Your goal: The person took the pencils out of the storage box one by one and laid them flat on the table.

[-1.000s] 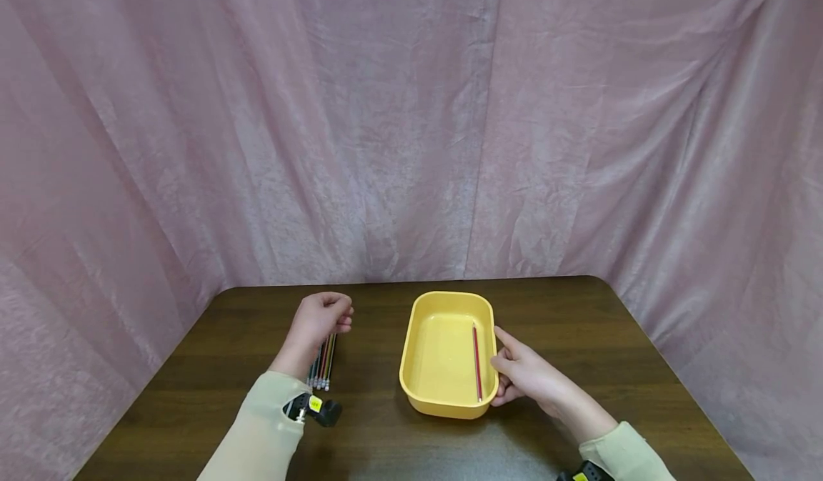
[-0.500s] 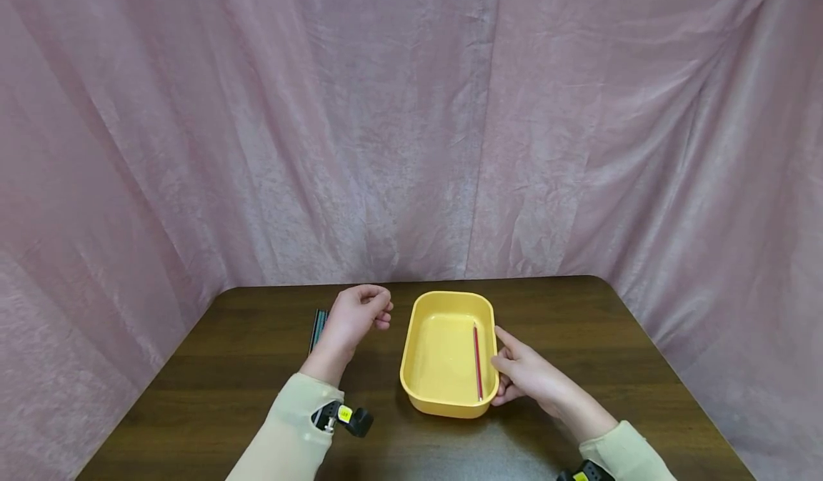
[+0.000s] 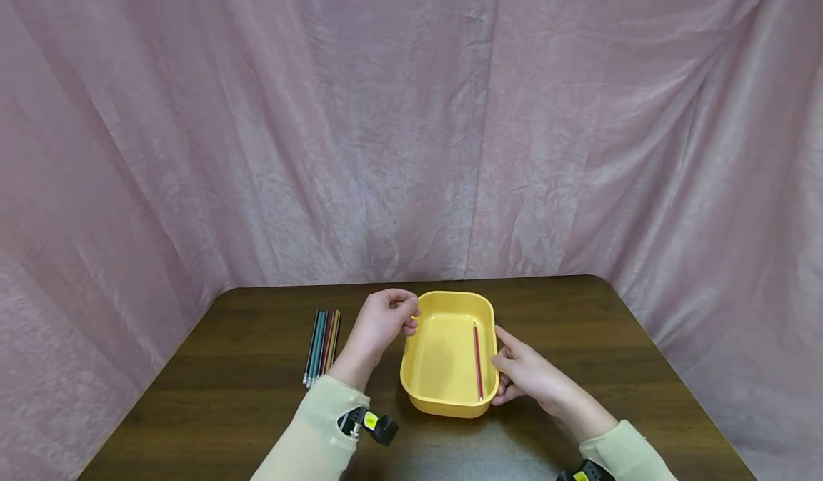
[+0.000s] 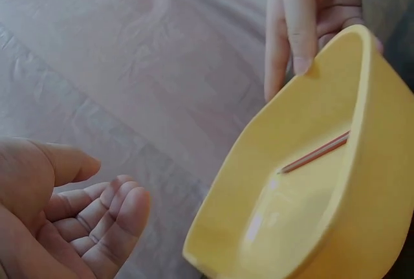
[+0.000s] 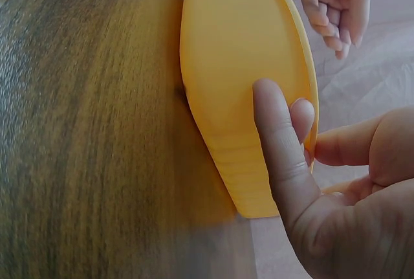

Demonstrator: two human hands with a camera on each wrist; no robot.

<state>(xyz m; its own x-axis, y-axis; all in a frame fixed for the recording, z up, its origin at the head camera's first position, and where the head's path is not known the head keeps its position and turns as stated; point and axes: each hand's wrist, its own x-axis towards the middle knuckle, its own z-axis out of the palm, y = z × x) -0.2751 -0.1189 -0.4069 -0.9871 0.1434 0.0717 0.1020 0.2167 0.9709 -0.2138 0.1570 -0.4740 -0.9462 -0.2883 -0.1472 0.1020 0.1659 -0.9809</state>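
Observation:
A yellow plastic bin (image 3: 444,377) stands on the table, with one red pencil (image 3: 478,363) lying lengthwise along its right side. My right hand (image 3: 517,374) pinches the bin's right rim; in the right wrist view its thumb and fingers lie on either side of the wall (image 5: 239,52). My left hand (image 3: 386,316) hovers by the bin's far left corner. Seen from the left wrist, that hand (image 4: 71,221) has loosely bent fingers, the thumb apart from them, and nothing between. Several pencils (image 3: 321,345) in dark, teal, red and yellow lie side by side left of the left forearm.
Everything rests on a dark wooden table (image 3: 225,395). A pink curtain (image 3: 386,124) hangs behind the table's far edge and along its sides. A small black camera (image 3: 369,424) is strapped to the left wrist.
My left hand has moved right, from over the row of pencils to the bin's left rim, uncovering the pencils. The right hand, bin and red pencil have stayed put.

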